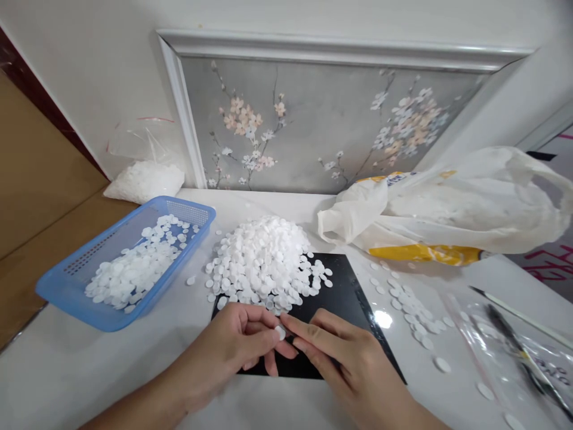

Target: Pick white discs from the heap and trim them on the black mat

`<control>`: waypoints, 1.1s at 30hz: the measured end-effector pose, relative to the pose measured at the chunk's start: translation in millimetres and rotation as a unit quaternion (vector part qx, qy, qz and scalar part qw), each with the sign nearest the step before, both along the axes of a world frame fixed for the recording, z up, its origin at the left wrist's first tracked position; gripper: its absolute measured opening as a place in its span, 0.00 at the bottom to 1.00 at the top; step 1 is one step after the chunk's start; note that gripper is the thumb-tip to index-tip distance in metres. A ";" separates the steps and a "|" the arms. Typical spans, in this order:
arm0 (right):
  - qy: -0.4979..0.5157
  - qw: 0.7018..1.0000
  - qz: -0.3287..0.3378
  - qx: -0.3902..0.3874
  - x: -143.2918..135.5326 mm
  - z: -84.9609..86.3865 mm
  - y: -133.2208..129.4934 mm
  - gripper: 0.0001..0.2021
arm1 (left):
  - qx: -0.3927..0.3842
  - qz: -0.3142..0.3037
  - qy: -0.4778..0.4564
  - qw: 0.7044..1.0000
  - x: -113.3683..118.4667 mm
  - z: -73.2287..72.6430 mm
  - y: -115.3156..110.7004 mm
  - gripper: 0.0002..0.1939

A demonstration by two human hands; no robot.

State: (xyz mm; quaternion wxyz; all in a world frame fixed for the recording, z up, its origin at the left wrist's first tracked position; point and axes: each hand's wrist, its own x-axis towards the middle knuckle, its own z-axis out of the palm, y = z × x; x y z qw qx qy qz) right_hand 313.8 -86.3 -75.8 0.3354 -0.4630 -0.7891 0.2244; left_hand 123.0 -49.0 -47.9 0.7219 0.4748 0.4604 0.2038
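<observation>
Between the thumb and fingers of my left hand [250,337] is a small round white plastic cap [280,332]. My right hand [342,352] is closed in a pinch just to the right of that cap, its fingertips close to it. Whatever lies between those right fingertips is hidden or too small to name. Both hands are above the front part of a flat black board [344,292]. Just beyond them, a large heap of white caps [264,257] covers the board's far left part and spills onto the table.
On the left stands a blue plastic basket [111,322] holding many caps, with a clear bag [145,181] of white pieces behind it. A white and yellow plastic bag [447,209] lies at right, near scattered caps [414,313], a clear zip bag [483,334] and a dark pen-like tool [508,328].
</observation>
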 end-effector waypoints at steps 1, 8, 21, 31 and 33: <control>-0.004 1.000 -0.001 -0.003 0.2 0.1 0.3 0.17 | 0.001 -0.007 0.004 1.000 -0.2 0.5 0.0 0.09; 0.029 0.991 -0.112 -0.072 7.0 4.3 3.0 0.18 | 0.003 -0.002 0.009 1.000 -1.2 -1.4 1.6 0.12; 0.239 0.813 0.074 -0.525 37.1 9.3 19.6 0.20 | 0.069 0.114 0.012 0.991 -17.9 5.6 23.9 0.08; 0.278 0.902 -0.053 -0.325 39.3 -6.6 28.6 0.19 | 0.151 0.067 0.093 0.982 -28.0 16.9 25.2 0.13; 0.282 0.897 -0.019 -0.341 22.8 -8.7 23.1 0.19 | 0.211 -0.059 0.171 0.961 -28.7 17.7 16.3 0.12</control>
